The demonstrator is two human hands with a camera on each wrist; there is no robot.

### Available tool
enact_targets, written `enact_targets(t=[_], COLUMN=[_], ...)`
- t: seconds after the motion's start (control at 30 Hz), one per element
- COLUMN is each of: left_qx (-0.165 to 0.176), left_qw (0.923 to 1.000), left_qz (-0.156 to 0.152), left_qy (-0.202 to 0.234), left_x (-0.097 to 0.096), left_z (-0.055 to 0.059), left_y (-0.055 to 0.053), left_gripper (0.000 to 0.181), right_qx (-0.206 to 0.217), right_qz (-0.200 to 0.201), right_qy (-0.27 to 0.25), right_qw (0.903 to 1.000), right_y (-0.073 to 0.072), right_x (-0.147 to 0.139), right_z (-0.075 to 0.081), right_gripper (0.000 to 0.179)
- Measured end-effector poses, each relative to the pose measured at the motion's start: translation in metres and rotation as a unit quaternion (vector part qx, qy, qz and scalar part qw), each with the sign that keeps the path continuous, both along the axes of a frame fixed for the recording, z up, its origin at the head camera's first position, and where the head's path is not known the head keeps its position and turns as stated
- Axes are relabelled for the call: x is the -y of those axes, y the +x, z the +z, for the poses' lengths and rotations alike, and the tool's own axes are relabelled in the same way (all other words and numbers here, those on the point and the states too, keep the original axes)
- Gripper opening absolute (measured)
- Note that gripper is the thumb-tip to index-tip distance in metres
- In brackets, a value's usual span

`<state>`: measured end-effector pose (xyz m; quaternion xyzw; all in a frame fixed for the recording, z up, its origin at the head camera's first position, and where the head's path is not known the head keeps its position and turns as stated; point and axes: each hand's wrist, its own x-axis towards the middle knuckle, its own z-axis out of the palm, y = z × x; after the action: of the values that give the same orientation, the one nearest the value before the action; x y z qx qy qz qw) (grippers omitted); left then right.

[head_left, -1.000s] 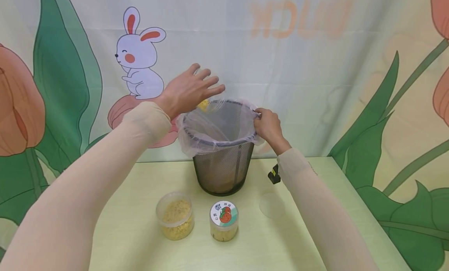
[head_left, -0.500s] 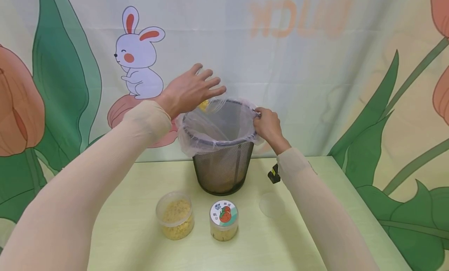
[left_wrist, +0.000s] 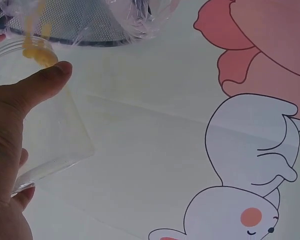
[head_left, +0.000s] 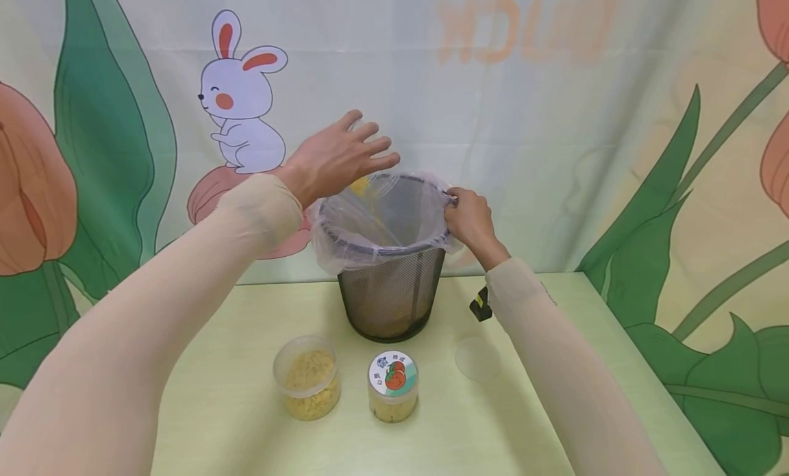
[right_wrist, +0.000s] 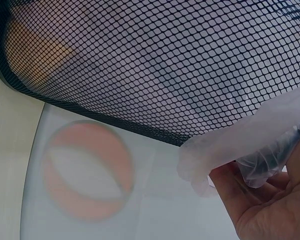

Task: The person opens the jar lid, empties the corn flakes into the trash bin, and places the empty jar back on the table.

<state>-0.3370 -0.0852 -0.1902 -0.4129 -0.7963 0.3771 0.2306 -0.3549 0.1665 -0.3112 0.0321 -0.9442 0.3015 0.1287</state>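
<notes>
In the head view my left hand (head_left: 339, 155) is above the left side of a black mesh bin (head_left: 390, 294). It grips a clear plastic jar (left_wrist: 57, 132), tipped with its mouth toward the bin; thumb and fingers wrap its sides in the left wrist view. Yellow bits (left_wrist: 38, 55) sit at the jar's mouth and some fall from it. A thin pinkish plastic bag (head_left: 342, 255) lines the bin and folds over its rim. At the bin's right, my right hand (head_left: 471, 219) holds the rim and bag, its fingers curled over them.
On the table (head_left: 216, 394) before the bin stand an open tub (head_left: 311, 387) of yellow flakes and a lidded tub (head_left: 393, 387) with a tomato label. A clear round lid (head_left: 477, 359) and a black object (head_left: 481, 305) lie to the right. A printed curtain (head_left: 524, 120) hangs behind.
The left hand has shifted very slightly right, tipping the jar further. Yellow bits now drop from it into the bin. The right hand stays on the rim.
</notes>
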Motion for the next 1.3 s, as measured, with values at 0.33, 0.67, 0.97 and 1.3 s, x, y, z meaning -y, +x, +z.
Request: enact_targets(t=[0.33,0.67,0.97,1.3], left_qx=[-0.004,-0.016,-0.023,-0.044], left_qw=[0.9997,0.9982,0.9961,0.9911], left_qz=[-0.010,-0.011,-0.027,-0.024], left_qy=[-0.023,-0.058,-0.081,-0.123], left_x=[-0.004,-0.008,-0.009,-0.014], left_z=[0.000,-0.001,0.001,0.004], left_y=[0.001,0.000,0.001,0.002], left_gripper=[0.072,0.083,0.085,0.093], right_qx=[0.000,0.005,0.006,0.007], right_qz=[-0.002,-0.001,-0.002,-0.006], right_qy=[0.000,-0.005,-0.006,-0.008], right_qw=[1.0000,1.0000,1.0000,0.9999], right_y=[0.000,0.000,0.001,0.000], right_x=[0.001,0.000,0.000,0.000], right_z=[0.000,-0.001,-0.001,-0.001], right_gripper=[0.049,0.049,0.048,0.049])
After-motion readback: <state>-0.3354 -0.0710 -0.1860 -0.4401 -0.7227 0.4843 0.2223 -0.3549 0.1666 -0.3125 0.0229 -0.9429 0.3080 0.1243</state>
